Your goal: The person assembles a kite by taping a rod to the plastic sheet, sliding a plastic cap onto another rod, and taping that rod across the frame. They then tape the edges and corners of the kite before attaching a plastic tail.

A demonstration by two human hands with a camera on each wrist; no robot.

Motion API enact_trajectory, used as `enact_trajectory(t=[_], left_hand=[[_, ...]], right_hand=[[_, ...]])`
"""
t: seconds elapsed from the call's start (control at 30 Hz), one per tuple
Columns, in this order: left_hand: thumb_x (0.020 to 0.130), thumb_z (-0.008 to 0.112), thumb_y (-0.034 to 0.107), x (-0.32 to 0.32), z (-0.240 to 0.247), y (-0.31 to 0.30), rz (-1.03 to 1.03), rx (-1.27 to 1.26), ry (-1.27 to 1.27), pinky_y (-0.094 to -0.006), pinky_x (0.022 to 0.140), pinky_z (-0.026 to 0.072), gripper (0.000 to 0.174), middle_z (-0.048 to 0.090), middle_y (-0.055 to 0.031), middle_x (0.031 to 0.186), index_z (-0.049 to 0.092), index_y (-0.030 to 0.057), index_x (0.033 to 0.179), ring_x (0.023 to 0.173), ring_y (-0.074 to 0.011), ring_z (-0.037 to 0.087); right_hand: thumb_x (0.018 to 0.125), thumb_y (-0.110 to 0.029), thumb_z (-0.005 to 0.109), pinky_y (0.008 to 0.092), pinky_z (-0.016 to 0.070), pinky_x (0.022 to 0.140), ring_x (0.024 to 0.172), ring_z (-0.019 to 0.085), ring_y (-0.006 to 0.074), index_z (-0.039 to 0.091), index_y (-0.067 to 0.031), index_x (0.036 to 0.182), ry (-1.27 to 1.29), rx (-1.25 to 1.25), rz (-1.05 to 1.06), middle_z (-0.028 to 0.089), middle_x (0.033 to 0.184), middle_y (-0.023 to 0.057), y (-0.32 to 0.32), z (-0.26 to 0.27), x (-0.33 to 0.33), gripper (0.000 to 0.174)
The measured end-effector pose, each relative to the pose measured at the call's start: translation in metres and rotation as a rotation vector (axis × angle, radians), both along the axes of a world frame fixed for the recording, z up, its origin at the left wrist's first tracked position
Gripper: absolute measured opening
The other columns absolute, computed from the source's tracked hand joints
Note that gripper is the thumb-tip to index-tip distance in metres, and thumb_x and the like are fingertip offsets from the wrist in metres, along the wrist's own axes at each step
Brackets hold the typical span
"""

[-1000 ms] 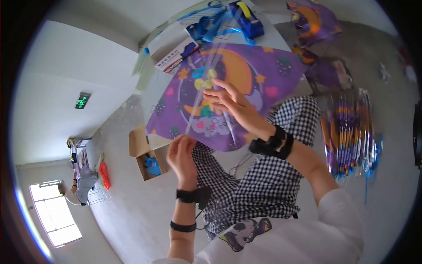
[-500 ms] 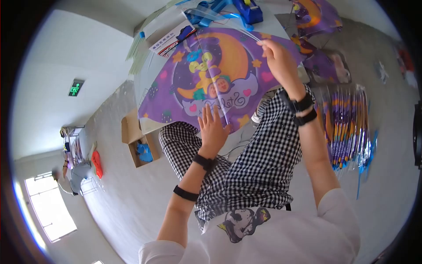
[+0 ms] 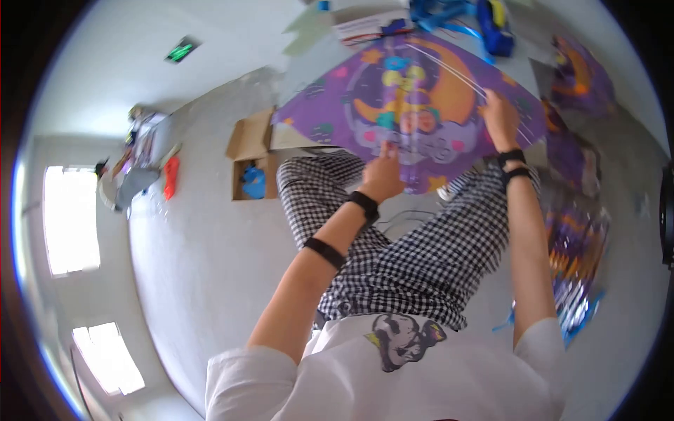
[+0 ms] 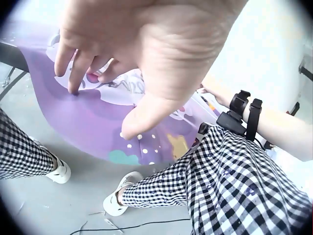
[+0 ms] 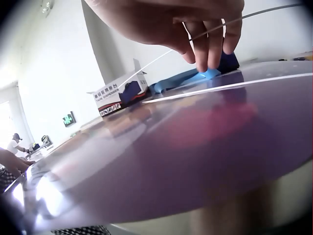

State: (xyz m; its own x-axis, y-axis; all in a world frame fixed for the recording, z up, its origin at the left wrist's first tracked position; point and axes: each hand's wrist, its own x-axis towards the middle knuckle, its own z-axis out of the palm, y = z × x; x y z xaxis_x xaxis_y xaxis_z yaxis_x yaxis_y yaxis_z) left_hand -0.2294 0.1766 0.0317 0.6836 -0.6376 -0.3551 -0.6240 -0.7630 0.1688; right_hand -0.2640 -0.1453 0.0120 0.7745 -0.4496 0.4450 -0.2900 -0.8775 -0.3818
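Observation:
A purple kite [image 3: 316,116] printed with a moon, stars and a cloud lies over the table in front of the knees. My left hand [image 3: 383,174] rests on its near part, fingers spread and thumb apart, as the left wrist view shows. Over the kite's right side, my right hand [image 3: 501,121] pinches a thin white rod [image 5: 215,29], which runs slanting between thumb and fingers. Below that hand, a second white rod [image 5: 234,87] lies along the printed sheet.
A tape dispenser box [image 5: 120,95], blue ribbon [image 3: 442,15] and a blue tape dispenser [image 3: 496,28] sit at the table's far side. On the floor are an open cardboard box [image 3: 251,168] at left and packed kites [image 3: 576,242] at right. Another person appears far left.
My right hand has moved from the kite's middle to its right side, now with a white rod. My left hand has come from the left edge onto the near part. The view has turned.

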Motion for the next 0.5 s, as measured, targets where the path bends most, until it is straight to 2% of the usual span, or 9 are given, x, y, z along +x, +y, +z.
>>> enact_trajectory(t=[0.03,0.07,0.1,0.13,0.17,0.2,0.27,0.4,0.5], left_hand=[[0.069,0.072,0.029,0.000,0.000,0.000,0.019,-0.022,0.011,-0.0440,0.085,0.0560,0.097,0.024,-0.0315,0.154,0.027,-0.0040,0.149,0.105,-0.0406,0.065],[0.069,0.072,0.028,-0.001,-0.001,-0.001,0.011,-0.022,0.015,-0.0443,0.085,0.0558,0.096,0.024,-0.0315,0.155,0.028,-0.0051,0.148,0.106,-0.0406,0.064],[0.069,0.071,0.026,0.002,-0.002,0.000,0.003,-0.021,0.019,-0.0446,0.086,0.0556,0.094,0.023,-0.0315,0.155,0.028,-0.0062,0.147,0.107,-0.0406,0.064],[0.069,0.071,0.025,0.003,0.002,-0.004,0.025,-0.015,0.032,-0.0449,0.087,0.0553,0.092,0.024,-0.0314,0.154,0.030,-0.0069,0.145,0.108,-0.0407,0.063],[0.069,0.070,0.024,0.003,0.008,-0.005,0.033,-0.012,0.059,-0.0451,0.087,0.0550,0.089,0.026,-0.0314,0.154,0.032,-0.0076,0.143,0.109,-0.0407,0.062],[0.069,0.070,0.023,0.005,0.010,-0.001,0.045,-0.016,0.038,-0.0451,0.087,0.0551,0.087,0.027,-0.0312,0.153,0.033,-0.0076,0.142,0.109,-0.0409,0.062],[0.069,0.071,0.022,0.005,0.004,-0.007,0.023,-0.041,0.026,-0.0450,0.087,0.0552,0.084,0.030,-0.0307,0.151,0.036,-0.0075,0.139,0.109,-0.0413,0.062],[0.069,0.075,0.022,0.000,-0.007,-0.009,0.048,-0.081,-0.061,-0.0458,0.084,0.0559,0.081,0.031,-0.0311,0.150,0.039,-0.0038,0.137,0.109,-0.0407,0.063],[0.069,0.075,0.023,-0.004,-0.009,-0.011,0.047,-0.060,-0.079,-0.0444,0.082,0.0563,0.081,0.032,-0.0304,0.151,0.040,-0.0027,0.138,0.108,-0.0385,0.064]], right_hand=[[0.085,-0.010,0.063,0.0472,0.0516,0.077,0.092,0.066,0.0368,0.067,-0.0075,0.108,0.115,0.008,0.031,0.070,0.097,0.0169,0.000,0.000,0.001,0.024],[0.088,-0.009,0.055,0.0467,0.0518,0.078,0.093,0.066,0.0370,0.067,-0.0085,0.108,0.029,0.024,0.128,0.070,0.097,0.0163,-0.003,-0.013,0.001,0.022],[0.091,-0.008,0.051,0.0472,0.0519,0.078,0.094,0.065,0.0380,0.067,-0.0087,0.107,0.039,0.033,0.133,0.070,0.097,0.0167,0.001,-0.018,0.000,0.022],[0.093,-0.011,0.050,0.0481,0.0508,0.078,0.096,0.064,0.0397,0.067,-0.0086,0.106,0.067,0.058,0.099,0.069,0.100,0.0195,0.005,-0.020,0.001,0.021],[0.094,-0.010,0.049,0.0477,0.0512,0.079,0.097,0.064,0.0393,0.068,-0.0079,0.106,0.082,0.053,0.125,0.069,0.101,0.0191,0.007,-0.019,0.001,0.022],[0.094,-0.007,0.049,0.0474,0.0513,0.079,0.097,0.064,0.0388,0.068,-0.0076,0.107,0.071,0.072,0.123,0.069,0.101,0.0195,0.010,-0.019,0.004,0.023],[0.087,-0.003,0.055,0.0484,0.0509,0.075,0.091,0.065,0.0380,0.068,-0.0051,0.105,0.028,0.021,0.177,0.069,0.093,0.0180,0.018,-0.019,0.004,0.022],[0.084,-0.002,0.055,0.0442,0.0503,0.080,0.093,0.064,0.0342,0.067,-0.0059,0.101,0.001,-0.063,0.257,0.069,0.097,0.0148,0.016,-0.035,0.009,0.021],[0.085,-0.002,0.055,0.0429,0.0511,0.081,0.093,0.063,0.0328,0.067,-0.0058,0.099,-0.048,-0.106,0.236,0.070,0.099,0.0122,0.020,-0.038,0.008,0.019]])
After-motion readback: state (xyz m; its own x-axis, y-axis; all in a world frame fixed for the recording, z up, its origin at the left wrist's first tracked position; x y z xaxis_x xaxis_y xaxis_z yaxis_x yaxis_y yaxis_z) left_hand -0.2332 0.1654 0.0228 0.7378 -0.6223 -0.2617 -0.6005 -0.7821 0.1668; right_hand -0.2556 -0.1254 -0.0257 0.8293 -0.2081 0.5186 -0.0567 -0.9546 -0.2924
